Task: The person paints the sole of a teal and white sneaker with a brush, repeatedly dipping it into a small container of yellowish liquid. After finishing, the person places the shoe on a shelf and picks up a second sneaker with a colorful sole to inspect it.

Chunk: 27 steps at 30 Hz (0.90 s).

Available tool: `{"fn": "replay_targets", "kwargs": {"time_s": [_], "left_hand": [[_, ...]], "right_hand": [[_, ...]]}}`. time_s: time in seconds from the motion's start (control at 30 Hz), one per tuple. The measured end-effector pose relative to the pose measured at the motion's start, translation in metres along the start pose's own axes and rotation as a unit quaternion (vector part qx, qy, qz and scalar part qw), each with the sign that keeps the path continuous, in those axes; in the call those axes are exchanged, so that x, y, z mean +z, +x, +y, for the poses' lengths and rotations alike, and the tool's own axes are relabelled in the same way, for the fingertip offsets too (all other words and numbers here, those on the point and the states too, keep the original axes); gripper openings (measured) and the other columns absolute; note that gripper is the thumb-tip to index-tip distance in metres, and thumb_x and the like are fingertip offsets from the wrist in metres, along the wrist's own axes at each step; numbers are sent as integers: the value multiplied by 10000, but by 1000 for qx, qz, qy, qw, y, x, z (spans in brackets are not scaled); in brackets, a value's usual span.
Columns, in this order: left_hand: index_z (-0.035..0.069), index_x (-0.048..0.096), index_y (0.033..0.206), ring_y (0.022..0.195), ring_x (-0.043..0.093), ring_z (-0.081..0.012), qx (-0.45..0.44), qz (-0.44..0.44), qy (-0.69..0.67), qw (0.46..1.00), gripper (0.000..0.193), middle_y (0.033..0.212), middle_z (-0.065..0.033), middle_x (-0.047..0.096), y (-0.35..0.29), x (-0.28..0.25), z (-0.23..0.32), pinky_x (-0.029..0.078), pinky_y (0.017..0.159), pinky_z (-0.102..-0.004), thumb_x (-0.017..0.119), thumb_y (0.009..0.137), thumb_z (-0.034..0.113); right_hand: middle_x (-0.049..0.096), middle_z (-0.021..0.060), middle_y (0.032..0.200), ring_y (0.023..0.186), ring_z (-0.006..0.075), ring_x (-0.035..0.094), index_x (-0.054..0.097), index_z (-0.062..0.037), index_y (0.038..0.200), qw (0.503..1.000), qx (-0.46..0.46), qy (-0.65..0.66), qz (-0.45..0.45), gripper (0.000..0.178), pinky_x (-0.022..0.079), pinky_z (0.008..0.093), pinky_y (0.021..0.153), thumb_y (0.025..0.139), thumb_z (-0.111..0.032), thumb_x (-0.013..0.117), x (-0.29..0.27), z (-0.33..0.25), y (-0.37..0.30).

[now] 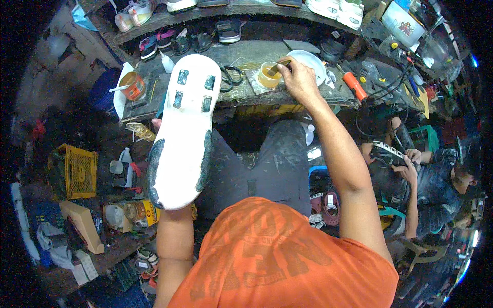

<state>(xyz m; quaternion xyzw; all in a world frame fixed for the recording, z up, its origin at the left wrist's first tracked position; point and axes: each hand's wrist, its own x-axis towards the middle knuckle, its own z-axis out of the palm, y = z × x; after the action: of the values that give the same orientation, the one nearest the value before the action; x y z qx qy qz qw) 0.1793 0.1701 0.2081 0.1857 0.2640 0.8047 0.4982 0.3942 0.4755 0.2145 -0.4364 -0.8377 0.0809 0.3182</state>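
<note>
My left hand (156,123) is wrapped round a shoe (182,154) from beneath, so most of the hand is hidden and only a fingertip shows at its left edge. The shoe's white sole faces up, with dark patches at the forefoot and along both sides of the heel. Over the bench, my right hand (299,79) pinches a small flat brownish piece (281,66); its exact kind is unclear. That piece is at the rim of a cup of yellowish liquid (268,76). Beside the right hand lies a white plate (316,64).
On the worn bench (246,51) are black-handled scissors (232,76), a white bottle (166,62), an orange tin (133,86) and an orange-handled tool (354,86). Shoes line the shelf (277,9) behind. A yellow crate (79,172) stands left. Another person (429,179) handles a shoe at right.
</note>
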Motion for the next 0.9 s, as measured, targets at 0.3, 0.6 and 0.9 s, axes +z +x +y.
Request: {"fn": "replay_targets", "kwargs": {"time_s": [0.3, 0.6, 0.9], "left_hand": [[54, 308, 1543, 1415, 395, -223, -40, -141, -140, 979, 510, 1575, -112, 372, 12, -6, -13, 322, 1183, -349, 398, 1083, 255], [72, 386, 1505, 1343, 469, -187, -159, -69, -297, 939, 561, 1483, -93, 489, 19, -13, -25, 373, 1141, -335, 376, 1077, 435], [29, 359, 1491, 1324, 473, -242, -139, -184, -251, 940, 548, 1474, -146, 462, 19, -9, -37, 388, 1136, -383, 387, 1080, 391]], "right_hand": [[739, 82, 886, 800, 123, 669, 656, -9, 1147, 947, 46, 317, 38, 249, 527, 283, 722, 991, -199, 619, -13, 13, 11], [745, 56, 950, 750, 124, 639, 684, -35, 1114, 853, 246, 432, -160, 284, 497, 270, 721, 971, -270, 618, -39, -14, -17], [702, 64, 1000, 912, 132, 666, 639, -17, 1133, 769, 114, 587, -226, 195, 532, 274, 816, 978, -135, 637, -50, -141, -103]]}}
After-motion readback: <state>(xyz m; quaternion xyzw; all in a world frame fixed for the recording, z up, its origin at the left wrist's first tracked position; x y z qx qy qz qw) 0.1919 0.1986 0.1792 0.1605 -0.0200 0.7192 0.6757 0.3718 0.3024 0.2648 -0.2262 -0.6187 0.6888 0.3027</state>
